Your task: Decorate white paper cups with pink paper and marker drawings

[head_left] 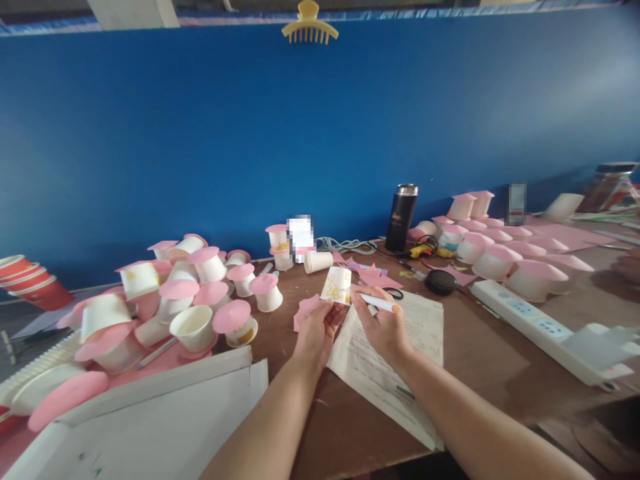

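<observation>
My left hand (320,327) is closed on the lower edge of a small white paper cup (336,285) with yellow drawing on its side. In my right hand (383,323) is a white pen (376,302), its tip end close to the cup's right side; whether it touches I cannot tell. Beneath my hands lies a printed sheet of paper (425,333). Cut pieces of pink paper (306,312) lie beside and behind the cup, and a pair of scissors (395,293) shows partly behind my right hand.
Many paper cups with pink paper tops (233,317) crowd the left; more pink-topped cups (495,260) stand at right. A black bottle (401,219), a round black case (441,281) and a white power strip (540,327) are on the table. A white box (165,427) sits front left.
</observation>
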